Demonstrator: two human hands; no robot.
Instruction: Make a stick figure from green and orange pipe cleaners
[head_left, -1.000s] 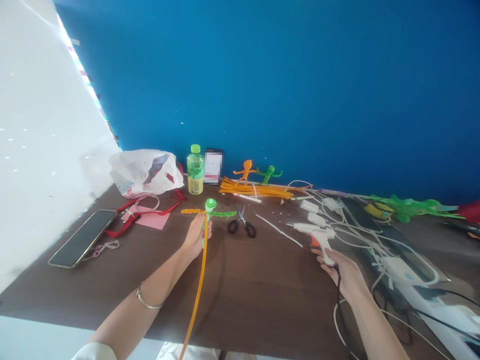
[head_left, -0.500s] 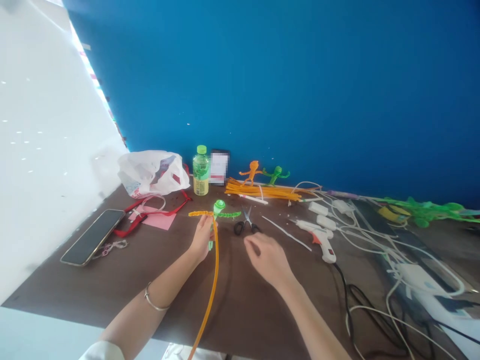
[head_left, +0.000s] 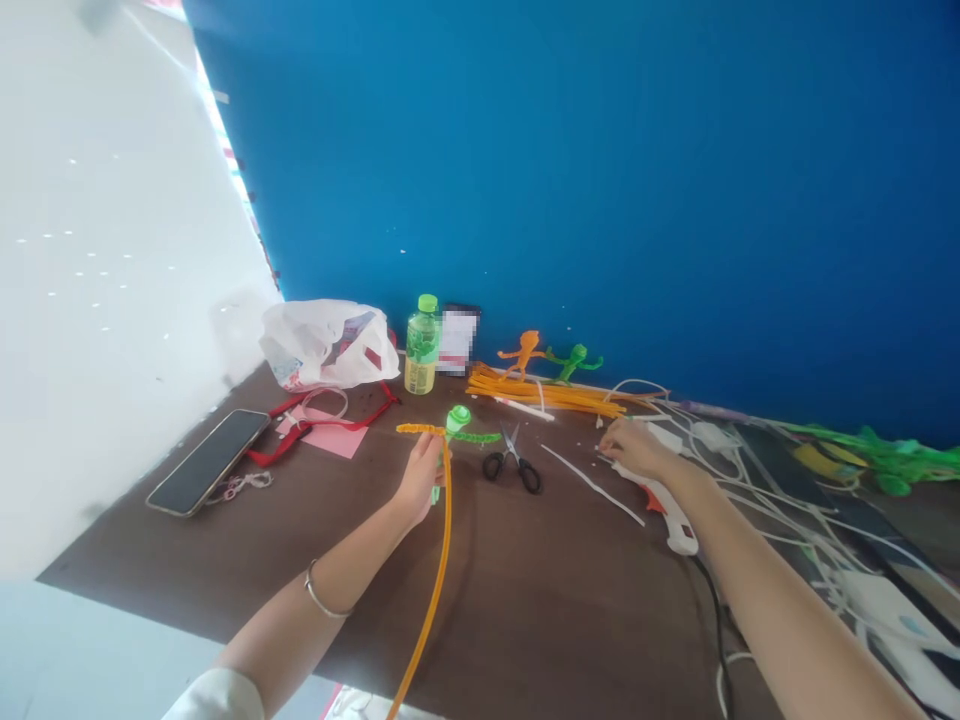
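Observation:
My left hand (head_left: 420, 480) is shut on a pipe-cleaner figure with a green head (head_left: 457, 418), an orange arm (head_left: 420, 429) and a green arm (head_left: 476, 437). A long orange pipe cleaner (head_left: 442, 570) hangs from that hand toward my body. My right hand (head_left: 634, 448) lies over the barrel of a white hot glue gun (head_left: 675, 525) with an orange trigger. The hand hides the nozzle end, and I cannot tell whether it grips the gun. A thin white strip (head_left: 592, 485) lies to the left of it.
Black-handled scissors (head_left: 511, 470) lie between my hands on the brown table (head_left: 540, 620). Behind them are orange pipe cleaners (head_left: 544, 395), two small figures, a bottle (head_left: 421, 345) and a plastic bag (head_left: 328, 345). A phone (head_left: 208, 462) lies left; white cables (head_left: 772, 490) tangle right.
My right hand has moved from above the scissors rightward onto the glue gun, which it held a second ago. My left hand still holds the figure. The whole scene has shifted right in view.

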